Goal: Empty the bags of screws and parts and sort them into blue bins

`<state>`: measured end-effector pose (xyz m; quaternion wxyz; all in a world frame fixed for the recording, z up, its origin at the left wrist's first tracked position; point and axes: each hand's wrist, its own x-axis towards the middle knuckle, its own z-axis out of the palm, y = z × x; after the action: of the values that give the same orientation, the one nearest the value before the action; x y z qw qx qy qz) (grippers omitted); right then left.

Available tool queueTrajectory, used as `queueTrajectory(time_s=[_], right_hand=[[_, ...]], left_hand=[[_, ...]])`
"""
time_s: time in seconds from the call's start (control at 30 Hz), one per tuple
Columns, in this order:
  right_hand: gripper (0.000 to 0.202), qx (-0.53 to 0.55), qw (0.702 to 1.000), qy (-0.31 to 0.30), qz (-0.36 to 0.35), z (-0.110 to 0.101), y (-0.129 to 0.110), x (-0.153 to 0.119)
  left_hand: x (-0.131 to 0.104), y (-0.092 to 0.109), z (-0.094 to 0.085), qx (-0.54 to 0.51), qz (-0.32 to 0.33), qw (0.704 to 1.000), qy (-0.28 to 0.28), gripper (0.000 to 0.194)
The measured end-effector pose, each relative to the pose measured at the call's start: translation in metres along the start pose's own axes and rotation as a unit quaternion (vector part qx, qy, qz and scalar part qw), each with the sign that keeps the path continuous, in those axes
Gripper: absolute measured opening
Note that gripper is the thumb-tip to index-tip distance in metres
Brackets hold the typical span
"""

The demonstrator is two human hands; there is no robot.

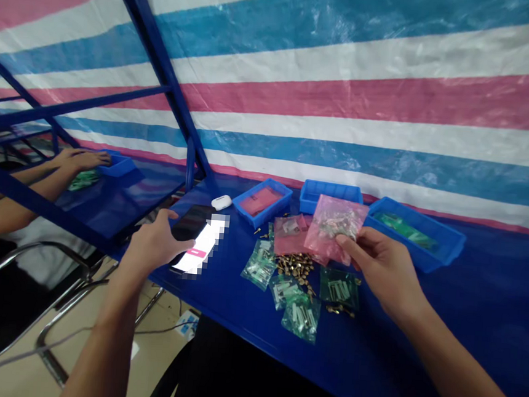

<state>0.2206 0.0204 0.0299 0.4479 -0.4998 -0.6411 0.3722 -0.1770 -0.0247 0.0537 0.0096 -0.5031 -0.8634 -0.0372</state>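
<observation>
My right hand (383, 264) pinches a pink plastic bag (339, 220) of small metal parts between thumb and fingers, raised over the pile. My left hand (156, 241) is curled round the near left side of a smartphone (192, 226), its thumb across the lit screen. Part of that screen is pixelated. Below the pink bag lie loose brass-coloured screw-like parts (296, 266) and another pink bag (289, 228). Several clear green bags with pale strips surround them, among them one green bag (300, 316) at the front and a second green bag (340, 288) near my right hand.
Blue bins line the back: one bin (240, 202) with pink bags, a middle bin (332, 189), and a right bin (447, 254) with green bags. A white earbud case (221, 203) sits beside the phone. A blue metal frame (165, 60) and another person's hands (82, 159) are left.
</observation>
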Motion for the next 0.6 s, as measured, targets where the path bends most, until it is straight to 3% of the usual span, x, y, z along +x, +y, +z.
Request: queueTrajectory(time_s=[0.3, 0.6], right_hand=[[0.035, -0.009, 1.000, -0.005, -0.006, -0.002, 0.002, 0.001], [0.034, -0.015, 1.000, -0.012, -0.007, -0.001, 0.005, 0.000]], left_hand=[[-0.031, 0.036, 0.003, -0.004, -0.014, 0.999, -0.036, 0.068], [-0.039, 0.040, 0.008, 0.015, -0.004, 0.999, -0.048, 0.078]])
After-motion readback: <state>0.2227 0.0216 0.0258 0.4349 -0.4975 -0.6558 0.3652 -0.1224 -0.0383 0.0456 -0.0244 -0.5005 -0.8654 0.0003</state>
